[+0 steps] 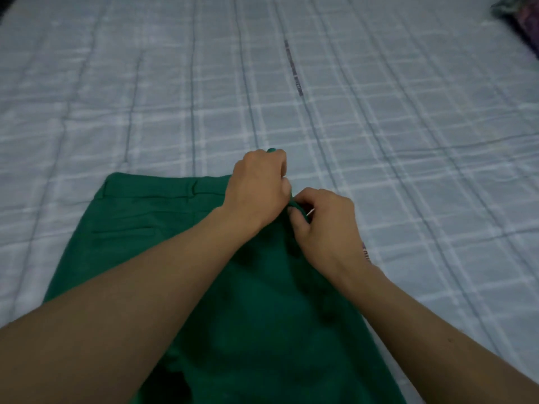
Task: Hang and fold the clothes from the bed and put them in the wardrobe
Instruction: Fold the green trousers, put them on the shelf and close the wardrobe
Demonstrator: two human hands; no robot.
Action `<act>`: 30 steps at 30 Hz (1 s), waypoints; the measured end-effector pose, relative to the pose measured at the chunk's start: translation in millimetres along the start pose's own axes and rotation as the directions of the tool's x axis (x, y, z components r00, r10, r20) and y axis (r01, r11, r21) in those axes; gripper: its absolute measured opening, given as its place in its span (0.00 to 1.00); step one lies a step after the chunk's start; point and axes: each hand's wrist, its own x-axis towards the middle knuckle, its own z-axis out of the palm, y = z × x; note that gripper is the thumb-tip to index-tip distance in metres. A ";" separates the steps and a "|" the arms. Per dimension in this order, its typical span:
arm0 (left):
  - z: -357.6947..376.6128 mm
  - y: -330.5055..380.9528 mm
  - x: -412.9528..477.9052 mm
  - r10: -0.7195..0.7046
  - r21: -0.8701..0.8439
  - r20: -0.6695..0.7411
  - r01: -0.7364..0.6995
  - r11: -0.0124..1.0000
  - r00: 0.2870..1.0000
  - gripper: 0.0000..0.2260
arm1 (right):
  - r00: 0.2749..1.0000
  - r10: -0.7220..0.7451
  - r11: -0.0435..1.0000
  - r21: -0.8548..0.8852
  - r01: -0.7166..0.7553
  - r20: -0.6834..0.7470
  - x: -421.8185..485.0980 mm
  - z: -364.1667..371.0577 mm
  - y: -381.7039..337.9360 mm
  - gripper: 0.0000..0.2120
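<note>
- Trousers [140, 243]: green, flat on the bed [379, 141], with the waistband away from me.
- Left hand [259, 188]: I see its fingers curled tight over the waistband's right end, gripping the cloth.
- Right hand [323, 225]: close beside the left; thumb and fingers pinch a fold of the same edge.
- Dark cloth [519, 18]: far right of the bed, well apart from the trousers, and blurred.

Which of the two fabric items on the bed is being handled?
The green trousers, spread flat nearest the camera: left hand and right hand both grip their waistband corner. The dark patterned cloth at top right lies untouched.
</note>
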 end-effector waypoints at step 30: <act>-71.8 -243.5 -118.3 -0.281 0.361 0.169 0.206 0.910 0.945 0.30 | 0.827 -0.264 0.770 -0.407 0.491 0.497 -0.2 173.4 -127.4 0.40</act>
